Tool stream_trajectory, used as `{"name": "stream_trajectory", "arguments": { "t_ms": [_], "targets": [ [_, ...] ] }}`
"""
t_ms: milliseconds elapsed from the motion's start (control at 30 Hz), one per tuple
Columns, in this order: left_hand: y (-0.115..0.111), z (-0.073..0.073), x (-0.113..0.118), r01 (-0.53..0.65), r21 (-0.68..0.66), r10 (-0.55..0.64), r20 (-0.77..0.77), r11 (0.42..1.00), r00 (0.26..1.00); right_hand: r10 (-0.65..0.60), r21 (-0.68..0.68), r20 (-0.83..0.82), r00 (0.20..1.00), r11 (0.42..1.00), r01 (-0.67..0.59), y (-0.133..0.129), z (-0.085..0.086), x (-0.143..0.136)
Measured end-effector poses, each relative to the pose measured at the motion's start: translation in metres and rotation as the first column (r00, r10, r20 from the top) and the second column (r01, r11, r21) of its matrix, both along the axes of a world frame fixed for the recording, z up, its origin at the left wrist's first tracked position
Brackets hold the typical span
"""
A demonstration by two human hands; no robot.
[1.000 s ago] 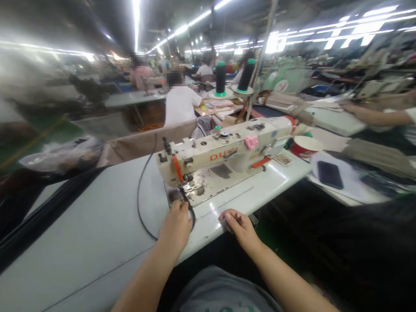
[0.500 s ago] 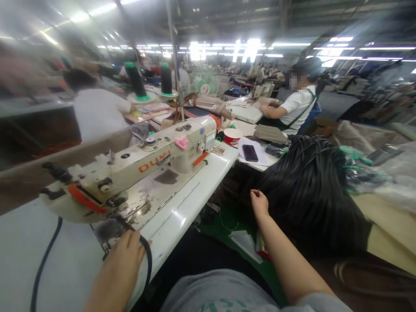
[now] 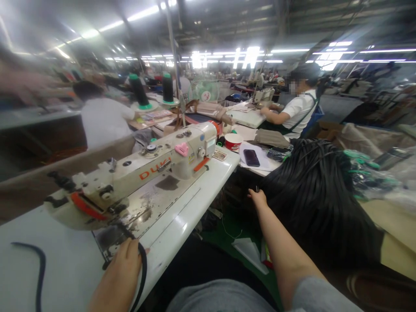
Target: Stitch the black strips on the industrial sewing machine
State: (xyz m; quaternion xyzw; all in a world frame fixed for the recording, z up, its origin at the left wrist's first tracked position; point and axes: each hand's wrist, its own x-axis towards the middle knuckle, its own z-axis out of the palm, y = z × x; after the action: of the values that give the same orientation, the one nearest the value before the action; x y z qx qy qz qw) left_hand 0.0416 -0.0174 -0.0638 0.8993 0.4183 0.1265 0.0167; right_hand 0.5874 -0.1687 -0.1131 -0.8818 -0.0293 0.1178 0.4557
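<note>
While the L hand [image 3: 120, 268] stays curled on the black strip [image 3: 144, 264] by the front edge of the sewing table [image 3: 71, 264], the R hand [image 3: 259, 200] has swung past that edge, near the dark bundle [image 3: 318, 195] — pinching a small thing [image 3: 257, 189], ID unclear — so L alone tends the strip.

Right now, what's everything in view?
Glossy tabletop: one, white, left and centre
Long metal sewing machine: one, cream, on tabletop
Narrow flexible strap: two visible stretches, black, by machine and at tabletop's left
Tall thread cones: two near ones, black and green, behind machine
Small triangular piece: one, pink, on machine
Flat smartphone: one, dark, on white paper
Round drum-shaped item: one, red and white, beside smartphone
Strip heap: one, black, right
Round fan: one, green, background
Co-workers: at least two, white tops, background
Left hand: one, bare, on strap
Right hand: one, bare, holding small dark object
</note>
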Motion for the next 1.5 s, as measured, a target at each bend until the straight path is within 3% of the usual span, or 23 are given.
{"name": "stream_trajectory", "arguments": {
  "t_ms": [233,367,467,667,733,800,967,1033,1133,1300,1367,1500],
  "targets": [
    [0.003,-0.01,-0.001,-0.002,0.021,0.003,-0.031,1.0,1.0,-0.023,-0.011,-0.083,0.996,1.0,0.022,-0.001,0.013,0.014],
    [0.0,-0.017,0.005,-0.048,0.091,0.048,0.003,0.995,0.999,-0.012,0.011,-0.076,0.997,1.0,0.013,-0.007,0.013,0.003],
    [-0.003,-0.016,0.011,-0.082,0.141,0.083,-0.002,0.987,0.997,0.041,0.041,-0.102,0.994,0.998,-0.037,-0.01,0.001,-0.03],
    [-0.007,-0.007,0.02,-0.068,0.169,0.07,-0.006,0.983,0.998,0.197,0.146,-0.263,0.944,0.976,-0.163,-0.016,-0.042,-0.139],
    [-0.008,-0.003,0.022,-0.055,0.162,0.056,-0.001,0.985,0.998,0.215,0.2,-0.286,0.934,0.966,-0.162,-0.017,-0.046,-0.152],
    [-0.009,0.001,0.022,-0.063,0.159,0.064,0.0,0.985,0.998,0.187,0.254,-0.267,0.945,0.96,-0.118,-0.015,-0.04,-0.141],
    [-0.013,0.016,0.016,-0.012,0.017,0.013,-0.059,1.0,0.998,-0.03,0.378,-0.131,0.991,0.923,0.078,0.004,-0.001,-0.065],
    [-0.014,0.02,0.013,0.016,-0.008,-0.017,-0.084,1.0,0.996,-0.068,0.411,-0.094,0.993,0.906,0.101,0.011,0.008,-0.054],
    [-0.012,0.019,0.008,0.018,0.037,-0.014,-0.108,0.999,0.994,-0.012,0.423,-0.106,0.994,0.905,0.056,0.015,0.003,-0.079],
    [0.004,0.002,-0.003,0.094,0.191,-0.065,-0.15,0.977,0.986,0.139,0.414,-0.227,0.964,0.91,-0.034,0.009,-0.022,-0.14],
    [0.006,0.0,-0.005,0.11,0.28,-0.068,-0.156,0.954,0.985,0.117,0.425,-0.237,0.964,0.905,-0.005,0.007,-0.02,-0.137],
    [-0.001,0.008,-0.003,0.135,0.407,-0.077,-0.155,0.904,0.985,0.0,0.469,-0.182,0.983,0.879,0.087,0.006,0.002,-0.098]
  ]
}}
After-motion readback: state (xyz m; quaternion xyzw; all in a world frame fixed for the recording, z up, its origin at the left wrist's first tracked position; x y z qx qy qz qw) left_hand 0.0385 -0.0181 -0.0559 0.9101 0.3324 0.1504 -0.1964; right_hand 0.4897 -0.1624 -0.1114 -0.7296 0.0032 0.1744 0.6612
